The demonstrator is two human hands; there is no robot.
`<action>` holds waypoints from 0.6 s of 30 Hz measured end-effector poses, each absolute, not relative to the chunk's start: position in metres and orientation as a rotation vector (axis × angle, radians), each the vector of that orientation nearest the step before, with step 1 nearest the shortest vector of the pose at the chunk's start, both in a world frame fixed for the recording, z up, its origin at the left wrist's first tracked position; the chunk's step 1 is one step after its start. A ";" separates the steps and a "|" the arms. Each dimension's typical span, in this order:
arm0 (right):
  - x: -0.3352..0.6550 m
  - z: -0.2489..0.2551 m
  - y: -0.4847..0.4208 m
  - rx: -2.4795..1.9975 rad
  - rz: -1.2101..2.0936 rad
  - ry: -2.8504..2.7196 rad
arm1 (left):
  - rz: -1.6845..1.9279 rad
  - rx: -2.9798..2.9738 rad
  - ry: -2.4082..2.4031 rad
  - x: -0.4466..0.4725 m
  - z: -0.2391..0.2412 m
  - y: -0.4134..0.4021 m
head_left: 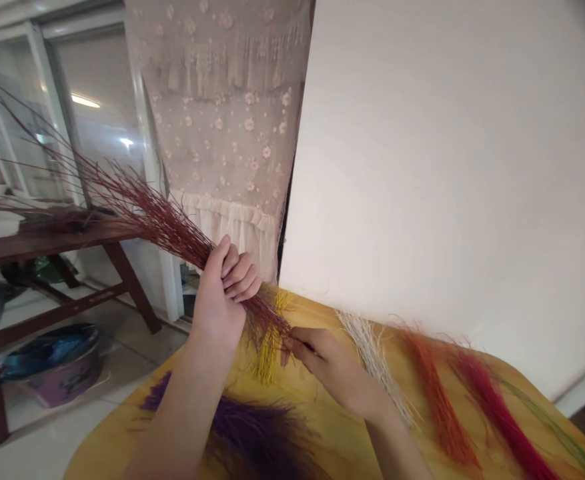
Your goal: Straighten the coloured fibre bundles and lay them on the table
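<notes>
Purple dyed fibres [252, 433] lie at the near edge of the yellow tabletop [322, 420]. Above it, the left hand [219, 293] closes firmly round a dark-red bundle of fine stems [167, 227], and the right hand [329, 367], nearly shut, pinches that bundle's lower end over yellow fibres [267, 353]. White fibres [372, 360], orange fibres [439, 400] and crimson fibres [497, 413] lie further right on the tabletop. The step in hand looks like working at the bundle's end, and the pinched strands seem to call for drawing free

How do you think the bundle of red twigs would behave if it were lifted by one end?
The bundle of red twigs is probably light for its size, since one grip of the left hand seems to carry its length. It looks fairly stiff, as the long thin tips stand out with little droop. Those tips would likely splay and snag, since they already fan apart.
</notes>
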State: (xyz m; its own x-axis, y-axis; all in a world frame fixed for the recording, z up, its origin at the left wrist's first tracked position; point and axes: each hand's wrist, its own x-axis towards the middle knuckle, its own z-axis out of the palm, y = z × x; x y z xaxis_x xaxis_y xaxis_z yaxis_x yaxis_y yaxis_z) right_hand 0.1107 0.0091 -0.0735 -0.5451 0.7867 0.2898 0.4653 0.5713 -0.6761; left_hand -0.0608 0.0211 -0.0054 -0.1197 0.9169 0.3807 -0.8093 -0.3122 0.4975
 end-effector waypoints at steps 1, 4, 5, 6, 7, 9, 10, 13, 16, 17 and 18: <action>0.110 -0.074 0.006 -1.005 0.729 -2.209 | 1.724 0.752 0.192 -0.060 -0.006 0.021; 0.116 -0.080 -0.012 -1.063 0.795 -2.117 | 1.617 0.758 0.223 -0.055 -0.012 0.020; 0.121 -0.083 -0.020 -1.092 0.818 -2.086 | 1.562 0.764 0.245 -0.051 -0.015 0.018; 0.127 -0.088 -0.030 -1.125 0.830 -2.060 | 1.505 0.768 0.268 -0.048 -0.019 0.015; 0.135 -0.093 -0.041 -1.157 0.834 -2.040 | 1.455 0.769 0.287 -0.044 -0.023 0.012; 0.150 -0.105 -0.065 -1.219 0.832 -2.013 | 1.395 0.748 0.311 -0.038 -0.030 0.000; 0.157 -0.112 -0.079 -1.234 0.839 -2.004 | 1.387 0.728 0.315 -0.036 -0.032 -0.007; 0.173 -0.126 -0.123 -1.225 0.842 -1.950 | 1.429 0.658 0.313 -0.037 -0.035 -0.034; 0.177 -0.131 -0.161 -1.228 0.733 -1.762 | 1.582 0.500 0.265 -0.040 -0.033 -0.065; 0.176 -0.130 -0.171 -1.224 0.672 -1.675 | 1.642 0.421 0.233 -0.040 -0.032 -0.076; 0.174 -0.130 -0.180 -1.204 0.606 -1.597 | 1.695 0.338 0.197 -0.040 -0.032 -0.086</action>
